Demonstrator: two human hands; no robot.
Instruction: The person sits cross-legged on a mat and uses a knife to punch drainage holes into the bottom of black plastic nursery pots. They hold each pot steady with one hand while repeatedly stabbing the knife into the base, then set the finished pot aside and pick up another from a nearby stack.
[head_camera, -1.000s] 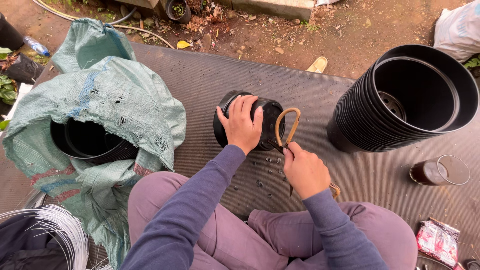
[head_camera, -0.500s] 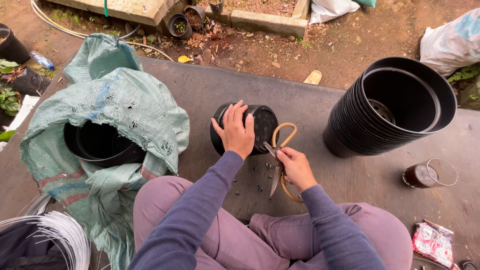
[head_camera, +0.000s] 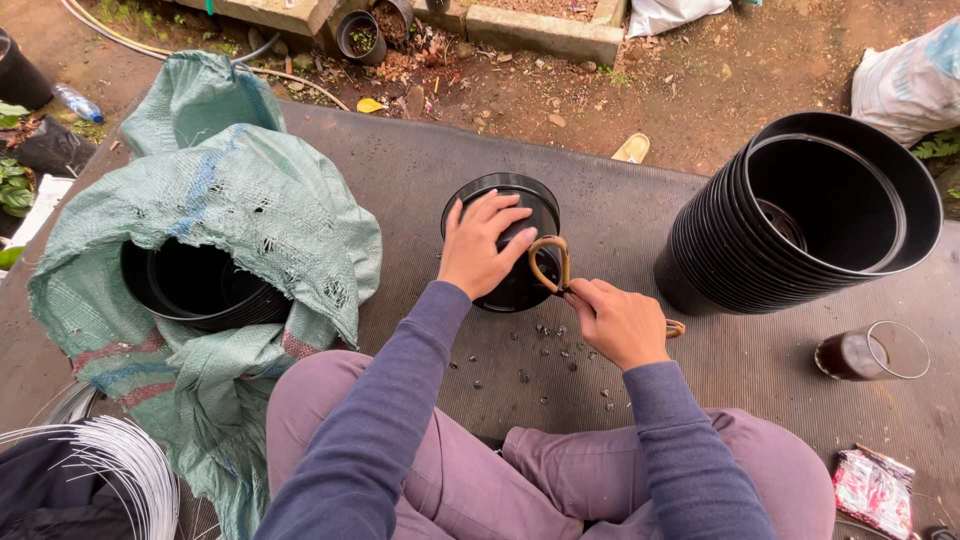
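A small black plastic pot lies on its side on the dark ribbed mat in front of my knees. My left hand is spread over the pot and holds it down. My right hand is closed around a pair of scissors with tan looped handles, held against the pot's side; the blades are hidden. Small black plastic bits are scattered on the mat under my right hand.
A stack of large black pots lies on its side at the right. A green woven sack holding more black pots sits at the left. A glass of dark drink, a snack wrapper and a wire coil lie nearby.
My right hand has turned the scissors, moving them up against the pot's side. My left hand stays on the pot. The camera has shifted slightly.
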